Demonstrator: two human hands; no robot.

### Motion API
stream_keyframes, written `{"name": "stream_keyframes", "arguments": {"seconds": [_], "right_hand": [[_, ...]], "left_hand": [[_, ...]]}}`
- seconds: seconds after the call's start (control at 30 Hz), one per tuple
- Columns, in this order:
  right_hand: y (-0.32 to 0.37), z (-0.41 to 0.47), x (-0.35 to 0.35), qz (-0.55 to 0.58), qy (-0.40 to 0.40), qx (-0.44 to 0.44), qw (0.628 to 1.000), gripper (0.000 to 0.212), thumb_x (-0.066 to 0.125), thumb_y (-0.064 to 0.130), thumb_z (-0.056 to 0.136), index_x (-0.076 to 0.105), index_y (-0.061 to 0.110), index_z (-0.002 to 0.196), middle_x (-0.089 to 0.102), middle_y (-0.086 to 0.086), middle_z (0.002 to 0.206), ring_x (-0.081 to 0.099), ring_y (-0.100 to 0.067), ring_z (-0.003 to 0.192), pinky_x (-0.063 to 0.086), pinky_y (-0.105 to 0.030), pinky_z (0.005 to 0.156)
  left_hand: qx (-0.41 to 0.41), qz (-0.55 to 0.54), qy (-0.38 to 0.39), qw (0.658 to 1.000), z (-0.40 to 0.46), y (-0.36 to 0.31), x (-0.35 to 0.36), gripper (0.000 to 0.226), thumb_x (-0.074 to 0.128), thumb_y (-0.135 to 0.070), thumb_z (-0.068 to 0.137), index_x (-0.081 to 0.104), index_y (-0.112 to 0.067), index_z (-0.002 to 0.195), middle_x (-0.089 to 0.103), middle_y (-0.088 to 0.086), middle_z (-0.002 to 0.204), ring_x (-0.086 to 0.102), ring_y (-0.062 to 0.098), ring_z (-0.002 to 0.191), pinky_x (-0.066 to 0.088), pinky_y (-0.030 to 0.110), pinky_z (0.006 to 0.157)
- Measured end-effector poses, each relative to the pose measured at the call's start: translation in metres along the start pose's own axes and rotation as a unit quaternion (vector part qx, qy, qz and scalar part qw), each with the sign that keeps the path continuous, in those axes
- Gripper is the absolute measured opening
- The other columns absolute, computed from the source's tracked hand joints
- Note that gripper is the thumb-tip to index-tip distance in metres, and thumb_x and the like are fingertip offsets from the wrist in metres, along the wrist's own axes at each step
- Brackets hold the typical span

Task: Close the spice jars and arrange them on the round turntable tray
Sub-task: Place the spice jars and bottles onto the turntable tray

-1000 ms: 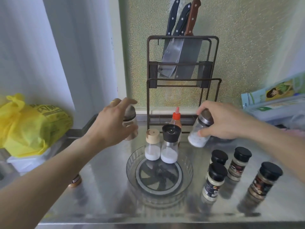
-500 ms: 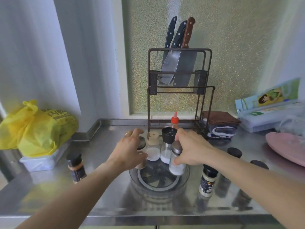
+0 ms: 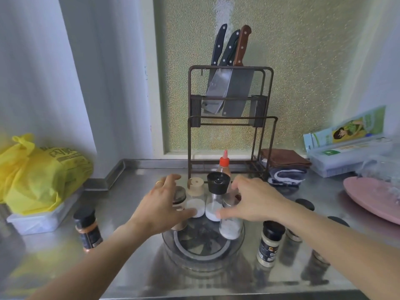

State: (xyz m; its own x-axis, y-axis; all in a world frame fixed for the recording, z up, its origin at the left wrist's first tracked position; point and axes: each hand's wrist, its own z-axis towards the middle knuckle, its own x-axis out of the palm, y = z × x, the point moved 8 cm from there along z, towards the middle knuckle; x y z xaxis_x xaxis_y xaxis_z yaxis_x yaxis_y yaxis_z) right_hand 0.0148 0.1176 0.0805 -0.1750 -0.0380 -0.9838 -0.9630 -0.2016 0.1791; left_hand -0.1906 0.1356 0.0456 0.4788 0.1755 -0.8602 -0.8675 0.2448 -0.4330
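A clear round turntable tray [image 3: 201,265] sits on the steel counter. Four containers stand on it: a wooden-lidded jar [image 3: 195,199], a black-topped grinder [image 3: 217,189], a metal-capped jar [image 3: 180,197] at the left and a metal-capped jar of white powder [image 3: 230,227] at the right. My left hand [image 3: 164,204] hovers over the left jar with fingers spread. My right hand [image 3: 253,202] is spread just above the right jar. A black-lidded spice jar [image 3: 87,229] stands on the counter to the left. Another one [image 3: 270,243] stands to the right, with more partly hidden behind my right forearm.
A knife rack [image 3: 229,118] with cleavers stands behind the tray, a red-capped sauce bottle [image 3: 224,165] at its foot. A yellow bag [image 3: 41,169] lies on a plastic box at far left. Folded cloths [image 3: 283,165] and a pink plate [image 3: 372,200] are at the right.
Both hands carried a metal-capped jar down from mid-air onto the tray. Their fingers have since loosened and spread, and the jars stand on the tray.
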Motion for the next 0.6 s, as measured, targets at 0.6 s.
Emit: {"name": "stream_keyframes", "arguments": {"seconds": [0.6], "right_hand": [[-0.033,0.139,-0.002,0.248,-0.042,0.141,0.958,0.038,0.086,0.032,0.08,0.062,0.01,0.1,0.064,-0.01,0.106,0.061,-0.029,0.102,0.056,-0.047,0.095]], "left_hand": [[-0.072,0.158,0.041,0.984,-0.034,0.114,-0.125,0.055,0.055,-0.075,0.078,0.063,-0.039,0.118,0.067,-0.012,0.118,0.062,0.012,0.109,0.05,0.035,0.096]]}}
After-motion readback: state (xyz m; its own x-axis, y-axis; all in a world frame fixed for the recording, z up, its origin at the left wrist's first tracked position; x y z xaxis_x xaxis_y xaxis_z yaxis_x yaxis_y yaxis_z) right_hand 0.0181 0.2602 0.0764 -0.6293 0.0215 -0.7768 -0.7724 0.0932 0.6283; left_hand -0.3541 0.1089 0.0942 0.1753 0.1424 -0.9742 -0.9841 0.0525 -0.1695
